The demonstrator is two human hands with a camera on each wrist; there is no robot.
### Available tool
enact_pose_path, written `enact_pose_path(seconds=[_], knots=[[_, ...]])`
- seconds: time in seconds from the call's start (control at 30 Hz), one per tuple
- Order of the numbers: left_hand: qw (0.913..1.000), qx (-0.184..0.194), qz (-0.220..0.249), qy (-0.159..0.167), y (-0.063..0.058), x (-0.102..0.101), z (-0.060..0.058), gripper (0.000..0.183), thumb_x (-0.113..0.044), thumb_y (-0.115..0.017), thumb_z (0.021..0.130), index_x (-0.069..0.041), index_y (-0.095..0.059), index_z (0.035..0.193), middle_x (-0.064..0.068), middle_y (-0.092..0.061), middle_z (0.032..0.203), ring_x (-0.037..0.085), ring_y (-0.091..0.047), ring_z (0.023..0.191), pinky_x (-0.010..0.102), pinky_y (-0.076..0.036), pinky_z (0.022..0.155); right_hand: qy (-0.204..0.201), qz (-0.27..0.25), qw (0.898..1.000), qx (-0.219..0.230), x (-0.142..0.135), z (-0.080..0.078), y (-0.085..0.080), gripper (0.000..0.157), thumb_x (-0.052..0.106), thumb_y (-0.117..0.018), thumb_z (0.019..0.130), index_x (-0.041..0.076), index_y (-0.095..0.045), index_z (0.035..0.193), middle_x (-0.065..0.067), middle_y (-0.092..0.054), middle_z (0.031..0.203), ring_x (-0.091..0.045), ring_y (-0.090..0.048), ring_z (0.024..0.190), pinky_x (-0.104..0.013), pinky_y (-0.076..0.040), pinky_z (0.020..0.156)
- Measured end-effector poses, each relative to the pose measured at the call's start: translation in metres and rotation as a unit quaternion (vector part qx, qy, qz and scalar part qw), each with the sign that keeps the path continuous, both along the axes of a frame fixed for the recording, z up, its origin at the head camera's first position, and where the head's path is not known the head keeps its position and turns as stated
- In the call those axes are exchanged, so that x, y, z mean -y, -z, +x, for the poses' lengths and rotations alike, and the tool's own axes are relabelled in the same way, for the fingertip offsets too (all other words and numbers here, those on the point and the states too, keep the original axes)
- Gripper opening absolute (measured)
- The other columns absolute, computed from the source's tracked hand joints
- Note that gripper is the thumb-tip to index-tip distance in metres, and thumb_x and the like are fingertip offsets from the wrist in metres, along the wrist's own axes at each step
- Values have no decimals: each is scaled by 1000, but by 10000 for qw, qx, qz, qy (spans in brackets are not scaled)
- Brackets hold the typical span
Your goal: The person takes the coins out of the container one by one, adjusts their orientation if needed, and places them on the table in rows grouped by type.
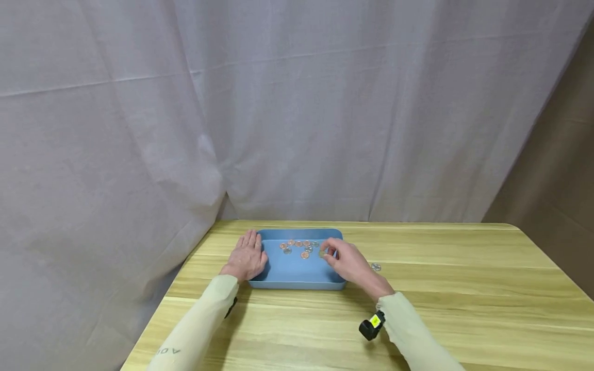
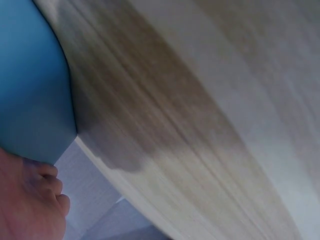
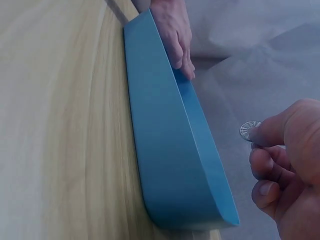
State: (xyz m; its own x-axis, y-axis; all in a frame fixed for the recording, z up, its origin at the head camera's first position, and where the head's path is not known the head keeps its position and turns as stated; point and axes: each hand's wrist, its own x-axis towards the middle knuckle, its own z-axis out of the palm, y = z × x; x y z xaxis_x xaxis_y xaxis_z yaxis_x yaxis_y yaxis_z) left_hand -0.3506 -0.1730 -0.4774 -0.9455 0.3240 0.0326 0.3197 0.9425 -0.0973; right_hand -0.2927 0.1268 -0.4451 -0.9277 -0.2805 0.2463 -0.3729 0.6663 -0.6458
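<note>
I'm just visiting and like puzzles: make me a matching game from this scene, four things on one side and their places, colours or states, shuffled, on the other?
Things:
A. Left hand
B. Right hand
C. Copper-coloured coins
D. Tray

Places, colours or states:
1. Blue, standing on the wooden table
2. Pinching a single coin
3. At the tray's left end, fingers extended
4. Lying spread on the tray's floor

Right pairs: A-3, B-2, C-4, D-1
</note>
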Motion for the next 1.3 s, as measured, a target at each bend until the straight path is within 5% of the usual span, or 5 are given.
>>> enact_pose_path(seconds=[0.53, 1.3], knots=[[10000, -26, 70, -6, 0, -1, 0, 62, -34, -28, 104, 3, -26, 153, 21, -20, 162, 35, -17, 152, 47, -18, 124, 25, 129, 9988, -472, -35, 19, 6, 13, 6, -65, 90, 15, -66, 100, 4, -59, 83, -9, -49, 69, -22, -43, 60], [9999, -1, -59, 101, 4, -8, -2, 62, -35, -26, 104, 3, -26, 153, 21, -20, 162, 35, -17, 152, 48, -19, 124, 671, 193, 9950, -715, -95, 28, 18, 12, 5, -68, 89, 11, -65, 99, 4, -58, 77, -6, -47, 63, -21, -41, 55]])
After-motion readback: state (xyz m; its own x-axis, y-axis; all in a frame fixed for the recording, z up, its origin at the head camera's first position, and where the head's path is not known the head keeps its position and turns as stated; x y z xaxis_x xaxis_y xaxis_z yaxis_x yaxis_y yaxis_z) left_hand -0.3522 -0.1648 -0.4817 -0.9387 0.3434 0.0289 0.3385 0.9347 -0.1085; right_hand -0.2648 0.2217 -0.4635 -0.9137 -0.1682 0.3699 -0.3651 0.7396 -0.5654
